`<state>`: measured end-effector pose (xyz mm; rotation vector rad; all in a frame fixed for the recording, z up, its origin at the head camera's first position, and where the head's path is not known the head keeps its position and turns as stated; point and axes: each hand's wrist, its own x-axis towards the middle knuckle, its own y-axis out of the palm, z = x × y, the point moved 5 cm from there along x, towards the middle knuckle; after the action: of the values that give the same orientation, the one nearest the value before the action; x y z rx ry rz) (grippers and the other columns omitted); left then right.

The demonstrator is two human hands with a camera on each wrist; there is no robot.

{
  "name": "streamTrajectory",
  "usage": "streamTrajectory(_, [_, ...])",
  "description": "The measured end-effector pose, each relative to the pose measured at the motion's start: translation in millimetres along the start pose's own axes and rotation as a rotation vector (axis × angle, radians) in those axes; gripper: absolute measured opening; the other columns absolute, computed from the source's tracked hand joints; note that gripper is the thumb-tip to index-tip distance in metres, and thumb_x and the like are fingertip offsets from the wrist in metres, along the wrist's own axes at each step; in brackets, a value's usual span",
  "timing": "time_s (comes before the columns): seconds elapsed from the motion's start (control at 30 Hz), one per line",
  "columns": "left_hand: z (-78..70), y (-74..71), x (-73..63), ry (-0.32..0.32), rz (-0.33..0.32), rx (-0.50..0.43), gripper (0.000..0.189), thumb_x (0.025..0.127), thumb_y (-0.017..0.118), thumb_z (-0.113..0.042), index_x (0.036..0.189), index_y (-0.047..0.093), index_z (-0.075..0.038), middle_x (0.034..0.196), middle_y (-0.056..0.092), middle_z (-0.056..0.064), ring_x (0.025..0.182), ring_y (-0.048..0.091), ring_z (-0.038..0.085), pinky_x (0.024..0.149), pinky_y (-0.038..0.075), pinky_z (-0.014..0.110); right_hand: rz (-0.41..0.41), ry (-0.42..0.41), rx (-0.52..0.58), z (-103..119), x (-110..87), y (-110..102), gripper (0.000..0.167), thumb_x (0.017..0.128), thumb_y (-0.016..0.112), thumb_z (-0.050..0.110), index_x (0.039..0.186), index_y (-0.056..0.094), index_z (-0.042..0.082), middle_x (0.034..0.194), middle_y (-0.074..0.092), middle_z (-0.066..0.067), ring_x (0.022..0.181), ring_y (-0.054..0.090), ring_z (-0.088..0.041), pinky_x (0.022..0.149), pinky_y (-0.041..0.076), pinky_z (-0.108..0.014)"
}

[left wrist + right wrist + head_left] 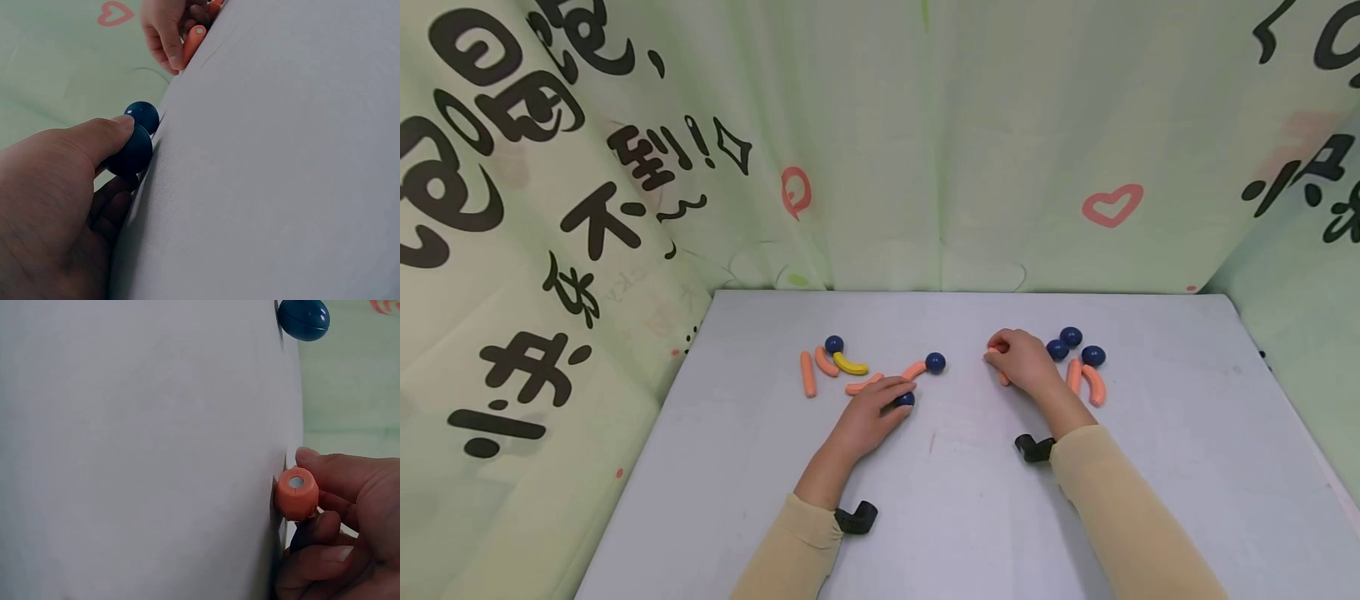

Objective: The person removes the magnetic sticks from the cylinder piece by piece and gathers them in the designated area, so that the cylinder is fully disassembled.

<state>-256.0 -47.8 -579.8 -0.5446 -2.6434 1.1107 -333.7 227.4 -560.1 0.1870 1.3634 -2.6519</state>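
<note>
My left hand (872, 414) is low over the table and holds a dark blue ball (132, 153) between thumb and fingers. Just beyond it an orange rod (914, 370) meets a second blue ball (936, 362); the hand hides the rod's near end. Another orange piece (862, 385) pokes out behind the same hand. On the other side, my right hand (1024, 358) pinches an orange rod (296, 495) close over the tabletop. A pale round spot shows on the rod's end in the right wrist view, while the fingers cover most of its length.
At the left lie a straight orange rod (807, 373), a curved orange one (826, 362), a curved yellow one (851, 364) and a blue ball (833, 344). Right of the right hand are blue balls (1071, 337) and two orange rods (1094, 386). A printed curtain (880, 167) surrounds the white table (955, 517).
</note>
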Motion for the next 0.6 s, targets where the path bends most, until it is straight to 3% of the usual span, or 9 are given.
streamTrajectory(0.23, [0.7,0.6,0.9,-0.011,0.008,0.005,0.043,0.099,0.061,-0.034,0.141,0.055,-0.031,0.148,0.051,-0.005,0.145,0.038,0.025,0.114,0.039,0.044,-0.033,-0.018,-0.029,4.5,-0.7,-2.6,0.034,0.094,0.066,0.029,0.119,0.064,0.006,0.106,0.059,-0.014,0.095,0.055,-0.028,0.088,0.045,-0.044])
streamTrajectory(0.43, [0.7,0.4,1.5,-0.021,0.009,0.003,0.042,0.098,0.061,-0.034,0.14,0.056,-0.032,0.148,0.051,-0.005,0.146,0.036,0.025,0.115,0.038,0.044,-0.063,-0.051,-0.04,13.9,-0.1,-4.0,0.033,0.095,0.064,0.03,0.121,0.065,0.008,0.115,0.06,-0.015,0.101,0.055,-0.03,0.094,0.046,-0.048])
streamTrajectory(0.6, [0.9,0.9,1.7,-0.024,0.008,0.017,0.042,0.098,0.061,-0.034,0.14,0.056,-0.033,0.148,0.051,-0.005,0.146,0.036,0.025,0.115,0.038,0.044,-0.047,-0.09,-0.008,25.9,-3.1,-3.9,0.034,0.097,0.062,0.031,0.123,0.063,0.009,0.122,0.058,-0.015,0.095,0.061,-0.033,0.092,0.047,-0.048])
